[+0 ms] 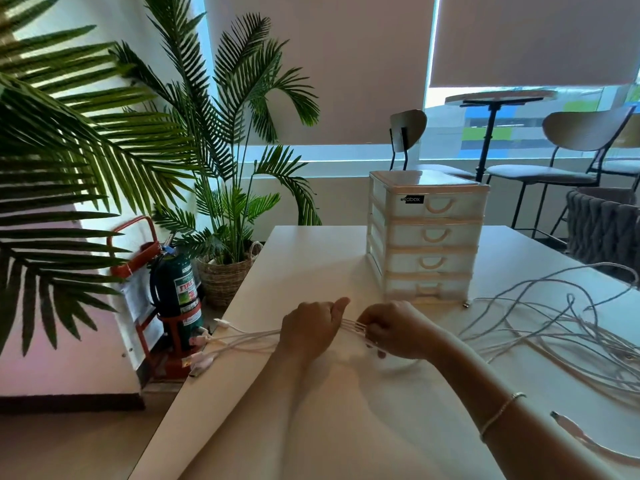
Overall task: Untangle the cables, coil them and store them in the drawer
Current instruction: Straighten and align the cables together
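- Head view: left hand and right hand both grasp the bundle of thin white cables stretched between them over the pale table.
- Plug ends left of the left hand overhang the table edge; a tug could drag them off.
- Right of the right hand, loose loops may snag while pulled.
- Beyond both hands, the white four-drawer plastic organiser stands closed.

Our two bare arms, one bracelet

We see both of our forearms bare right up to the bottom edge of the view, with no sleeves, gloves or watch on either. Our left hand wears nothing at all. Behind our right hand, a thin pale beaded bracelet circles the forearm, sitting slightly slanted, and a fingernail on that hand looks dark.
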Demonstrator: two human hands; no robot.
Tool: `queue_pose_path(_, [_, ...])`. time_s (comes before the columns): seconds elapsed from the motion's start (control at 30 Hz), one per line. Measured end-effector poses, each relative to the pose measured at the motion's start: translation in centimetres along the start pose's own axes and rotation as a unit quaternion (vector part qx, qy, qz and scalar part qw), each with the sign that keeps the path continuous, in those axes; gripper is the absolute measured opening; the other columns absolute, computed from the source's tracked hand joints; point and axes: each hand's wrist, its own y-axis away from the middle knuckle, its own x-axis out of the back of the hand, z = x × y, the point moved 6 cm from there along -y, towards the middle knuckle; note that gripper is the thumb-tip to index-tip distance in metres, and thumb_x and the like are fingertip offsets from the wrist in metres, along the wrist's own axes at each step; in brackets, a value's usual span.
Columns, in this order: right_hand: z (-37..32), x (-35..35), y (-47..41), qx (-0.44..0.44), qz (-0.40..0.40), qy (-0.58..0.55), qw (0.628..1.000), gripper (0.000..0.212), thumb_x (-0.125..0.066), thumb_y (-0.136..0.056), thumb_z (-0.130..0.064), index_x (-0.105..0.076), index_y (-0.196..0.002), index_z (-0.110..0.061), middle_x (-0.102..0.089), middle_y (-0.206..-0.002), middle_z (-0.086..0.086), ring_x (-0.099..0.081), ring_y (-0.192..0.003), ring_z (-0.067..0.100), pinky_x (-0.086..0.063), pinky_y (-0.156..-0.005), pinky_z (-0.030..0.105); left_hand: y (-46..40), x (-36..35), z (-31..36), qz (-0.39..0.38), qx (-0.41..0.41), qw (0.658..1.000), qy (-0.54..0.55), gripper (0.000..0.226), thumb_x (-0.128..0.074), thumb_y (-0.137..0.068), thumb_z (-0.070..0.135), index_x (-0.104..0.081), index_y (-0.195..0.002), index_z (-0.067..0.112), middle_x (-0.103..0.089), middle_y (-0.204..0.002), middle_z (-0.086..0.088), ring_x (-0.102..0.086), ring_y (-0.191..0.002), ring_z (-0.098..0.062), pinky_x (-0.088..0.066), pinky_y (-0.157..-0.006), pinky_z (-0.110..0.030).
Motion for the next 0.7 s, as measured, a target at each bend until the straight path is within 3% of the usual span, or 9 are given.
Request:
queue_pose_path(0.1, [0.0,-0.3,0.1,-0.013,-0.014,-0.041,0.999,0.015,-0.049,-0.088,-0.006,-0.059,-0.089,-0.017,-0.065,-0.073,-0.002,-0.062,-0.050,0.007,-0.052,-0.052,0.016,0.1,0.1,0.2,0.011,-0.012,1.000,0.004,0.057,-0.024,-0.098,0.050,-0.065,-0.102,0.011,-0.066,-0.106,-0.015,-0.057,-0.104,-0.035,-0.043,-0.082,-0.036])
queue_pose_path(0.2, [0.3,-0.8,0.5,-0.050,-0.069,-0.121,0.989,0.017,-0.048,-0.086,0.002,-0.056,-0.093,-0.010,-0.065,-0.079,0.011,-0.061,-0.050,0.016,-0.054,-0.050,0.025,0.2,0.2,0.2,0.023,-0.020,1.000,0.005,0.057,-0.024,-0.098,0.049,-0.066,-0.099,0.010,-0.067,-0.102,-0.015,-0.059,-0.101,-0.034,-0.044,-0.080,-0.035])
queue_pose_path(0.4, [0.7,-1.5,1.5,-0.075,-0.147,-0.201,0.965,0.025,-0.040,-0.087,0.007,-0.054,-0.091,-0.013,-0.063,-0.076,0.003,-0.055,-0.048,0.016,-0.046,-0.042,0.024,0.1,0.0,0.0,0.044,-0.021,0.999,0.006,0.057,-0.026,-0.096,0.051,-0.066,-0.098,0.011,-0.068,-0.100,-0.015,-0.060,-0.099,-0.036,-0.045,-0.078,-0.036])
queue_pose_path(0.6, [0.8,-1.4,1.3,-0.072,-0.126,-0.287,0.947,0.028,-0.034,-0.094,-0.001,-0.060,-0.099,-0.008,-0.064,-0.067,0.004,-0.043,-0.036,0.012,-0.031,-0.033,0.020,0.0,0.2,-0.1,0.059,-0.014,0.997,0.038,0.055,-0.029,-0.095,0.052,-0.065,-0.099,0.011,-0.069,-0.098,-0.013,-0.060,-0.098,-0.035,-0.044,-0.076,-0.035])
queue_pose_path(0.7, [0.8,-1.4,1.2,-0.078,-0.099,-0.268,0.955,0.029,-0.037,-0.100,-0.022,-0.062,-0.095,-0.008,-0.056,-0.058,0.001,-0.035,-0.035,0.011,-0.025,-0.033,0.021,0.2,0.3,0.1,0.072,-0.018,0.996,0.041,0.055,-0.030,-0.095,0.051,-0.065,-0.097,0.010,-0.069,-0.095,-0.014,-0.061,-0.094,-0.035,-0.044,-0.075,-0.036])
